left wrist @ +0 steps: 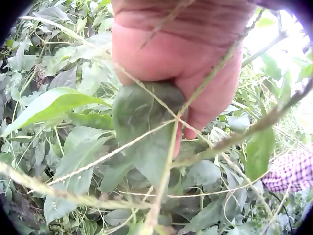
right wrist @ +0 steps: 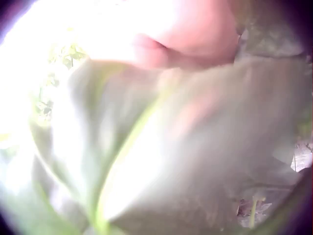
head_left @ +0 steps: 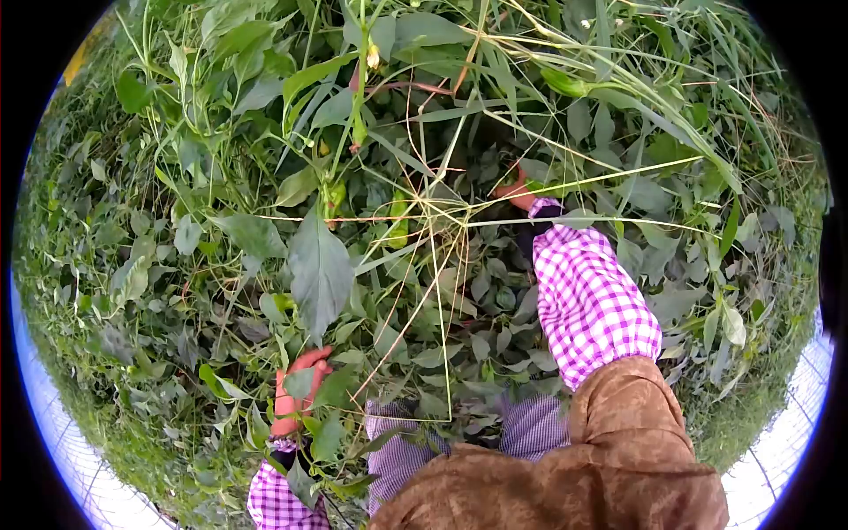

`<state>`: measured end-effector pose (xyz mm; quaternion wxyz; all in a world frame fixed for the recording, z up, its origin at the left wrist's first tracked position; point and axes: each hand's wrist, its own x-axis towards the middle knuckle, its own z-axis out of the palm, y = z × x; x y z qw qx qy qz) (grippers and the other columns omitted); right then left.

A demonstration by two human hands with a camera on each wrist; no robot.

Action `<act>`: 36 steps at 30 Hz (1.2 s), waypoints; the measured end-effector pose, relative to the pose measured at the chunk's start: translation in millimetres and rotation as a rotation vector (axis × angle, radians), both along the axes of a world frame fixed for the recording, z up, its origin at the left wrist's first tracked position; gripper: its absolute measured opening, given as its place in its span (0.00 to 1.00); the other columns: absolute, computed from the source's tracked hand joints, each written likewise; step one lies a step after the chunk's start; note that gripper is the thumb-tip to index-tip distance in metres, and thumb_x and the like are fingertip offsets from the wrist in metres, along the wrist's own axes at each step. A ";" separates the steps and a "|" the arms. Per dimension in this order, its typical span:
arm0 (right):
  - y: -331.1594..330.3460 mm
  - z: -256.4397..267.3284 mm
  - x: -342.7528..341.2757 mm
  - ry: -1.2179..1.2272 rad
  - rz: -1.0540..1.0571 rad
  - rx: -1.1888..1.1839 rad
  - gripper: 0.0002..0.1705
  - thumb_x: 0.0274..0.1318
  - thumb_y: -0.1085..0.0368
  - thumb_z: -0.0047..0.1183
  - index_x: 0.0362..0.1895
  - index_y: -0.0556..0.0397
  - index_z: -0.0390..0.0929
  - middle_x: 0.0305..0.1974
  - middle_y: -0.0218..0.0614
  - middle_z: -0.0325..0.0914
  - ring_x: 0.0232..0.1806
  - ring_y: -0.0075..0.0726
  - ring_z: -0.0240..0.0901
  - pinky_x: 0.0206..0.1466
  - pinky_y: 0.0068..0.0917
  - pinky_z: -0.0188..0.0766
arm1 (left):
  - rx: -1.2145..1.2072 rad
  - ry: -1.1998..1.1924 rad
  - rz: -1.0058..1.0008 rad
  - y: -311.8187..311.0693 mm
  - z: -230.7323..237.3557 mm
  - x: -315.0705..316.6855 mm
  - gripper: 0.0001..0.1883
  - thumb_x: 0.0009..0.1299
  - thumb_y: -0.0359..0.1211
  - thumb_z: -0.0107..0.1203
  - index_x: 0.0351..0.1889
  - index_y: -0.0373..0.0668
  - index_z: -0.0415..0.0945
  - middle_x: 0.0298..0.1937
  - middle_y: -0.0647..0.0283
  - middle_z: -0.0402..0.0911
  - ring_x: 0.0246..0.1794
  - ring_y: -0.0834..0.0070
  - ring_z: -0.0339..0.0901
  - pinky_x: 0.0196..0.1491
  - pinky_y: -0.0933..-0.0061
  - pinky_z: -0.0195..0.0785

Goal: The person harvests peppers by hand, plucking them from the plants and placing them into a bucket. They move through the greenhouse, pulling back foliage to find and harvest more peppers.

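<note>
Among dense pepper-like plants, my left hand (head_left: 300, 389) is low in the head view, its fingers bent toward the right. A broad green leaf (left wrist: 146, 127) covers its palm in the left wrist view, so anything inside is hidden. Farther forward, my right hand (head_left: 514, 189) reaches into the foliage, its fingertips sunk among leaves. In the right wrist view a large blurred leaf (right wrist: 234, 117) hides most of that hand; I cannot tell whether it grips anything. Small green pods (head_left: 334, 199) hang on a stem left of the right hand.
A dry, star-shaped grass head (head_left: 433, 208) with long stalks spreads between the hands and the camera. A large dark leaf (head_left: 320, 274) hangs above the left hand. Tall grass blades (head_left: 654, 115) lean in from the upper right. My knees (head_left: 534, 426) are close behind the plants.
</note>
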<state>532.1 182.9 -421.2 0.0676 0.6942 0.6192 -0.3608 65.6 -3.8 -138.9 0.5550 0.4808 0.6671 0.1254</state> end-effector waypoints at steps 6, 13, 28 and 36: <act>-30.3 117.0 -3.0 0.731 -0.734 0.205 0.25 0.49 0.58 0.60 0.50 0.49 0.69 0.38 0.36 0.74 0.44 0.28 0.66 0.48 0.26 0.63 | -0.030 -0.043 0.053 5.7 13.0 7.6 0.17 0.72 0.40 0.52 0.52 0.39 0.77 0.41 0.60 0.81 0.38 0.77 0.79 0.42 0.75 0.71; -56.2 193.9 -1.4 0.919 -1.120 -0.039 0.18 0.51 0.53 0.58 0.41 0.49 0.79 0.33 0.27 0.81 0.32 0.19 0.71 0.31 0.23 0.59 | 0.051 -0.584 0.090 -0.4 1.9 -14.9 0.17 0.67 0.30 0.55 0.54 0.39 0.73 0.58 0.51 0.72 0.47 0.70 0.75 0.49 0.67 0.71; -176.5 340.3 9.4 0.802 -0.405 0.167 0.27 0.45 0.66 0.65 0.47 0.53 0.64 0.44 0.32 0.70 0.46 0.24 0.68 0.52 0.24 0.66 | -0.027 -0.194 -0.207 61.1 151.2 13.8 0.18 0.67 0.34 0.51 0.53 0.42 0.78 0.64 0.60 0.69 0.63 0.69 0.65 0.61 0.71 0.59; -214.6 341.4 9.5 0.735 -0.333 0.222 0.30 0.39 0.61 0.66 0.47 0.55 0.67 0.46 0.44 0.69 0.51 0.46 0.68 0.56 0.36 0.65 | 1.191 0.308 0.094 149.8 289.9 107.1 0.12 0.73 0.27 0.46 0.51 0.35 0.76 0.50 0.54 0.79 0.51 0.72 0.77 0.56 0.72 0.70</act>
